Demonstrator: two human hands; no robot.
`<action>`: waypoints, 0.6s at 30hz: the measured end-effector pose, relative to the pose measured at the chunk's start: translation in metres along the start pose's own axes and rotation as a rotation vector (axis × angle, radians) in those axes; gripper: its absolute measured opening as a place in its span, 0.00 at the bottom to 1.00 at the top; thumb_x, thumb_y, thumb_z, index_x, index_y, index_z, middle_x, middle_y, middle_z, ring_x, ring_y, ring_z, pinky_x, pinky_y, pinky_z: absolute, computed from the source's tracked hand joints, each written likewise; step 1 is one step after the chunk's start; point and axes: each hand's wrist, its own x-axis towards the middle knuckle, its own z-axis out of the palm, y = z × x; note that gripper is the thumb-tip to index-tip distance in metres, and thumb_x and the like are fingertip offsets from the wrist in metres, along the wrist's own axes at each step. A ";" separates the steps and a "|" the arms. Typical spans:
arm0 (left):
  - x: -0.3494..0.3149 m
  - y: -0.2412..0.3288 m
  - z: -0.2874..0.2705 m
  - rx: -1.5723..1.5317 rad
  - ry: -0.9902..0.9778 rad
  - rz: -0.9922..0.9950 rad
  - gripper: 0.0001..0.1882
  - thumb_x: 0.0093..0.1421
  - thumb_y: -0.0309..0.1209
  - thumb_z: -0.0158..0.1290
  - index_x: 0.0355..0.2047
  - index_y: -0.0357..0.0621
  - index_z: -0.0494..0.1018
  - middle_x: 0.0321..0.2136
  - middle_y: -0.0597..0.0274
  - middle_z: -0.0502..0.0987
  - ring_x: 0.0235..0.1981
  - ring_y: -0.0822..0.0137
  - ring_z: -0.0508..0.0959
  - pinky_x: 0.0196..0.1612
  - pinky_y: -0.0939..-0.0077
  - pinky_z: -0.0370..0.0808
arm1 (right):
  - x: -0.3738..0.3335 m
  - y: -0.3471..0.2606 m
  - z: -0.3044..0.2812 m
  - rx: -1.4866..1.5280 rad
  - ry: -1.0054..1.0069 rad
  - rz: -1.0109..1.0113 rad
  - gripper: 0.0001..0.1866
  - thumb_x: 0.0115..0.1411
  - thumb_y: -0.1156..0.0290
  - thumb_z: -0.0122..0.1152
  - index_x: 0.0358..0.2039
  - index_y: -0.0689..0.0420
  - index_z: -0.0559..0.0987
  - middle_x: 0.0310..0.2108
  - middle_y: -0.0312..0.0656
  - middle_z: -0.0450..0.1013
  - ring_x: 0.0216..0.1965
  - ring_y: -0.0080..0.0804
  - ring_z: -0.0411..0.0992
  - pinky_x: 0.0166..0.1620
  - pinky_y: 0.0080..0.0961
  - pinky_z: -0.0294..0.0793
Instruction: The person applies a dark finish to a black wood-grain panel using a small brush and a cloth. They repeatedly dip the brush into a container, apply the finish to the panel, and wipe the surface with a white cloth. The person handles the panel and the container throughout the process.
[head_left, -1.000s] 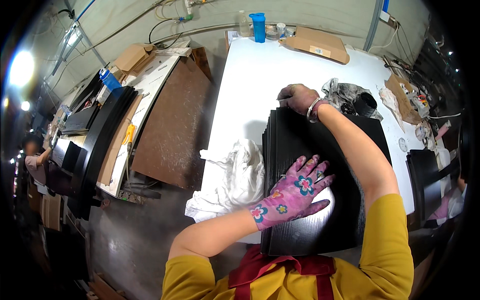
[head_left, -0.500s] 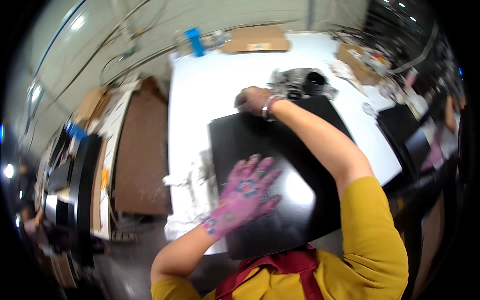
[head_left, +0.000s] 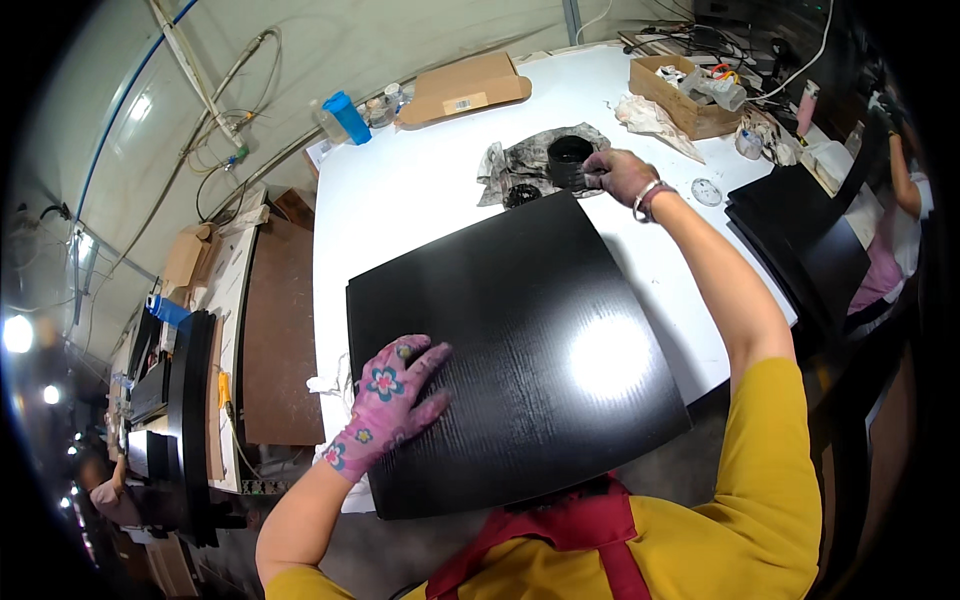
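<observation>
A glossy black panel [head_left: 490,340] lies on the white table [head_left: 440,200] in front of me, with faint ribbed marks across its near half. My left hand [head_left: 390,395], in a pink flowered glove, rests flat on the panel's left side, fingers apart. Beyond the far edge, my right hand [head_left: 622,177], in a darkly stained glove, is closed beside an open black tub [head_left: 568,168]. Its fingertips reach the tub's right side; whatever they hold is hidden. The tub stands on a black-smeared sheet [head_left: 505,160], and a small round black-coated thing [head_left: 522,195] sits next to it.
At the back are a flat cardboard box [head_left: 465,85] and a blue bottle [head_left: 347,118]. An open carton of odds and ends [head_left: 690,110] stands far right. More black panels [head_left: 800,230] are stacked at the right; a brown board [head_left: 280,340] lies left.
My right hand has moved right, from the panel's far edge to the black tub. My left hand has slid left and nearer over the panel. The view has shifted and turned.
</observation>
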 end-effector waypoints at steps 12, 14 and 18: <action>0.036 0.034 0.025 0.120 0.113 0.061 0.32 0.55 0.38 0.57 0.61 0.52 0.66 0.60 0.50 0.63 0.64 0.47 0.60 0.67 0.52 0.54 | -0.024 0.022 0.033 0.888 -0.110 -0.132 0.15 0.59 0.67 0.65 0.45 0.59 0.79 0.40 0.39 0.76 0.45 0.29 0.73 0.51 0.26 0.72; 0.043 0.036 0.023 0.139 0.094 0.057 0.32 0.55 0.38 0.57 0.61 0.52 0.65 0.60 0.50 0.63 0.65 0.47 0.59 0.67 0.51 0.53 | -0.017 0.022 0.021 0.724 0.030 -0.180 0.15 0.60 0.68 0.65 0.46 0.59 0.79 0.42 0.39 0.77 0.44 0.26 0.74 0.50 0.22 0.72; 0.046 0.038 0.024 0.122 0.084 0.053 0.32 0.55 0.37 0.57 0.62 0.52 0.65 0.61 0.50 0.63 0.65 0.46 0.58 0.68 0.52 0.52 | -0.027 0.023 0.022 0.773 -0.028 -0.142 0.16 0.59 0.67 0.65 0.46 0.59 0.78 0.42 0.40 0.77 0.44 0.26 0.74 0.51 0.23 0.72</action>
